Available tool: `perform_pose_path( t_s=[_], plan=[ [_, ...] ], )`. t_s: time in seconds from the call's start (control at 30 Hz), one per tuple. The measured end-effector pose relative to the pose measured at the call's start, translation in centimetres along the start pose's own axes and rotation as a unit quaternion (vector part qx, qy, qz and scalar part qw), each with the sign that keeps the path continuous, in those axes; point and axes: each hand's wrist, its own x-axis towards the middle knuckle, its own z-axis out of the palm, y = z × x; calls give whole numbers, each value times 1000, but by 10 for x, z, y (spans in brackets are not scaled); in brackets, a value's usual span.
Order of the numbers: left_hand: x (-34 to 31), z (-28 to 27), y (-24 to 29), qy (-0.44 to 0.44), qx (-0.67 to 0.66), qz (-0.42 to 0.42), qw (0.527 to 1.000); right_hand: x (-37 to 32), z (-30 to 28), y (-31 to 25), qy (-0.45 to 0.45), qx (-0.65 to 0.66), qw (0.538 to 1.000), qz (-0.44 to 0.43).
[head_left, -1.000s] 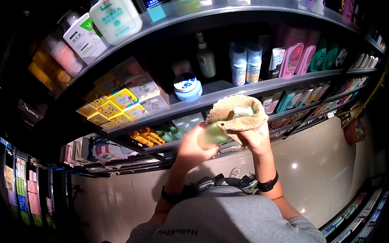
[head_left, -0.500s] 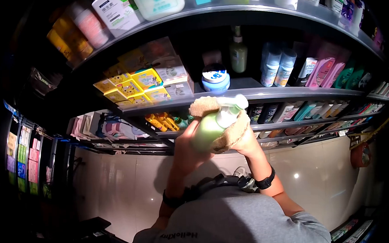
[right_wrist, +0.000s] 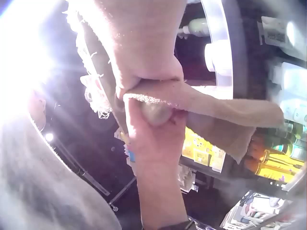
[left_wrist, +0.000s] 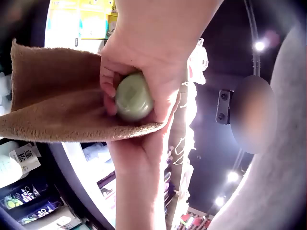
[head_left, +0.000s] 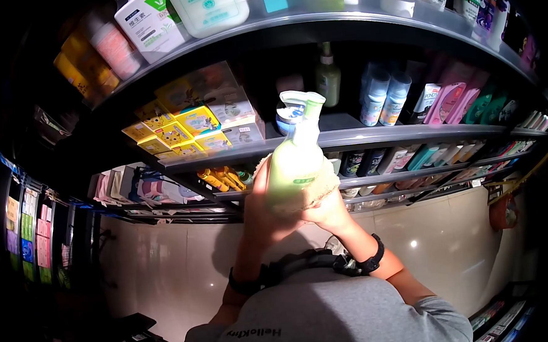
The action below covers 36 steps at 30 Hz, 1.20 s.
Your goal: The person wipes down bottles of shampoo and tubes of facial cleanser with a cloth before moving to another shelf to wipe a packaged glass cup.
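Left hand (head_left: 260, 212) grips the green pump bottle (head_left: 295, 160), held upright before the middle shelf (head_left: 383, 134). Right hand (head_left: 332, 210) clasps a tan cloth (head_left: 318, 190) round its base. Wiping appears in hand; reshelving would call for a steady, upright lift.

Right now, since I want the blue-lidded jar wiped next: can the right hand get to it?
Probably not yet: the right hand holds the brown cloth under the green pump bottle, which the left hand grips in front of the blue-lidded jar. With the bottle lowered, the shelf front looks open.
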Motion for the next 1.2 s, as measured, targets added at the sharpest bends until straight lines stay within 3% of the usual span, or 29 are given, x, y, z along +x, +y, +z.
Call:
perform_pose_path(
  t_s=[0.03,0.2,0.33,0.53,0.63,0.83,0.93,0.97,1.2],
  plan=[
    [3,1,0,-3,21,44,999,1,1,-5,18,-13,1000,-5],
    [10,7,1,-27,-55,44,997,1,-1,-17,45,-5,998,-50],
    [13,5,-1,-30,-19,97,995,5,1,-28,42,-33,994,-100],
    [21,9,16,-45,-91,-6,995,12,-3,-31,41,22,995,-89],
    [28,11,-1,-96,-193,16,976,18,-6,-41,86,18,995,-44],
    [35,24,-10,-119,-101,17,988,26,-17,-47,144,12,986,-88],
    [34,26,-12,-129,-89,-14,988,41,-22,-54,233,46,964,-122],
    [33,27,-13,-127,-88,-41,987,46,-27,-61,216,59,966,-128],
    [36,21,-14,-112,-64,-18,992,51,-32,-51,183,106,971,-114]
  ],
)
